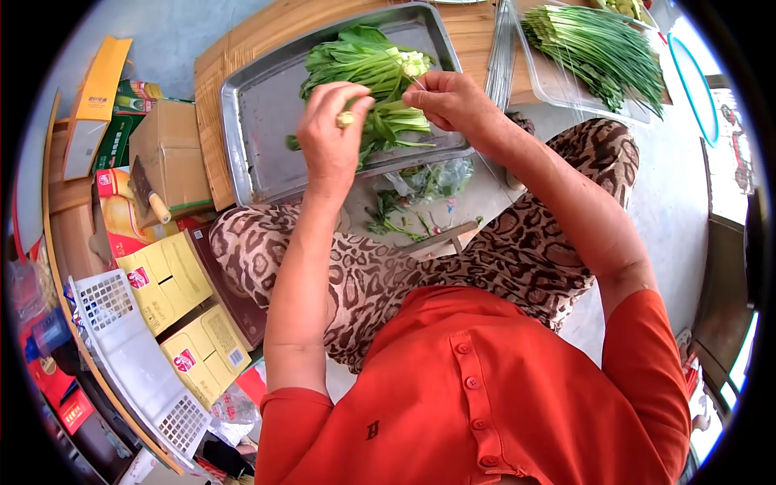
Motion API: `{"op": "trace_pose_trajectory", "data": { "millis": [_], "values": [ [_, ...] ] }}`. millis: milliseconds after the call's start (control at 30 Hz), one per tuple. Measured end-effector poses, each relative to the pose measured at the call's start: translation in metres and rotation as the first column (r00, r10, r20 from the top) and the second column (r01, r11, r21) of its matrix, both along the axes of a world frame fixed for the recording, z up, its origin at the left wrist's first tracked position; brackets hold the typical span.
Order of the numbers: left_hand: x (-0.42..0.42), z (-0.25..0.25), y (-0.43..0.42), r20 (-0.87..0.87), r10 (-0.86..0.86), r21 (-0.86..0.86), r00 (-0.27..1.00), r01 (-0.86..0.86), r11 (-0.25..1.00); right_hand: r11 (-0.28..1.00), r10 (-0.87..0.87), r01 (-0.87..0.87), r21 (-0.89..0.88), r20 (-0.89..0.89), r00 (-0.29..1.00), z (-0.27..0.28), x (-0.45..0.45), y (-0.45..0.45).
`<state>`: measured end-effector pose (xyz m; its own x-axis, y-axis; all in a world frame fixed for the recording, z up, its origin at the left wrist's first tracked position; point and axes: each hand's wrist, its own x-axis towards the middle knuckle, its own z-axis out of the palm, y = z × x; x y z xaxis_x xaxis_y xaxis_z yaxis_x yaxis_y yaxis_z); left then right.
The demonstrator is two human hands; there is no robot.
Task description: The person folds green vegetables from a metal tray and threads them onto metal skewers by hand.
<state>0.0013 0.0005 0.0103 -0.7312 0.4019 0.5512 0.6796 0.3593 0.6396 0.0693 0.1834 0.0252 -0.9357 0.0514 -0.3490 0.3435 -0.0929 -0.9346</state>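
Note:
Leafy greens (347,61) with pale cut stems lie in a metal tray (267,133). My left hand (333,129) is raised over the tray, fingers curled, with a small pale green piece (345,119) between them. To its right, my right hand (449,101) pinches something thin, like a skewer or wire, near the pale stem ends. A lower bunch of greens (396,121) lies between and below the hands. Long thin metal-coloured sticks or wires (501,56) rest on the wooden table (473,36) right of the tray.
Long green stalks (594,56) fill a clear container at the upper right. A knife (151,194) lies on boxes at left, near a white basket (133,347). Scraps (396,218) and a plastic bag (440,179) are below the tray, beside a blade-like tool (444,236).

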Motion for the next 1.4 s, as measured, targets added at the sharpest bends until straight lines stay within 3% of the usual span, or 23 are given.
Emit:
{"op": "trace_pose_trajectory", "data": {
  "millis": [33,67,200,267,333,400,500,700,1400],
  "values": [
    [0.007,0.004,0.005,0.01,-0.074,0.005,0.997,0.074,0.997,1.0,0.0,0.0,0.002,0.004,1.0,-0.001,0.001,0.001],
    [0.015,0.009,0.01,0.129,-0.102,0.021,0.986,0.1,0.995,0.999,0.005,-0.005,-0.035,0.001,1.0,-0.004,0.0,0.001],
    [0.018,0.001,0.013,0.135,-0.122,-0.016,0.983,0.126,0.992,0.996,0.007,-0.005,-0.084,0.024,1.0,-0.001,0.0,0.001],
    [0.014,-0.002,0.011,0.245,-0.122,0.032,0.962,0.118,0.992,0.997,0.012,-0.011,-0.075,0.016,1.0,0.0,-0.001,0.0],
    [0.005,-0.007,0.009,0.431,-0.197,0.232,0.881,0.102,0.967,0.998,0.023,-0.022,-0.066,0.007,1.0,0.002,0.0,0.0],
    [-0.005,-0.002,0.001,0.606,-0.26,0.396,0.752,-0.001,0.918,0.989,0.105,-0.088,0.117,-0.151,0.983,0.004,0.002,0.0],
    [-0.017,0.003,-0.011,0.691,-0.354,0.546,0.63,-0.135,0.827,0.981,0.176,-0.161,0.108,-0.151,0.973,0.012,0.012,-0.005],
    [-0.02,-0.001,-0.01,0.756,-0.336,0.526,0.561,-0.217,0.822,0.966,0.259,-0.257,0.037,-0.086,0.962,0.017,0.017,-0.013],
    [-0.014,-0.004,-0.004,0.729,-0.298,0.491,0.616,-0.167,0.855,0.961,0.256,-0.251,0.116,-0.034,0.966,0.022,0.015,-0.015]
  ]
}}
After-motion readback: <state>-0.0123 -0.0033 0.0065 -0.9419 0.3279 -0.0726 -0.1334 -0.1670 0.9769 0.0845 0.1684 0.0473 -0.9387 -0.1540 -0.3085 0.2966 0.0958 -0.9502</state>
